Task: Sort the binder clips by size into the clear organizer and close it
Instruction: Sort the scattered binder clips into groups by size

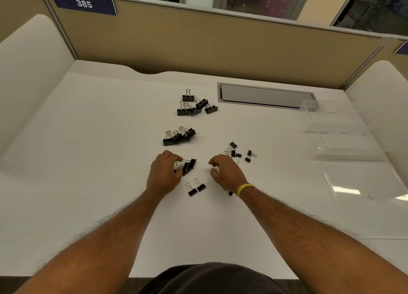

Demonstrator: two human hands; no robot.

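Black binder clips lie in groups on the white desk. Several large clips sit furthest away, several more below them. My left hand curls its fingers round a bunch of large clips. Two medium clips lie just below that hand. My right hand hovers with loosely curled fingers and holds nothing. Several small clips lie just beyond it, and one small clip peeks out under its wrist. The clear organizer stands open at the right, its lid flat on the desk.
A grey cable hatch is set into the desk behind the clips. Tan partition walls close off the back, white side panels the left and right. The desk's near edge runs along the bottom.
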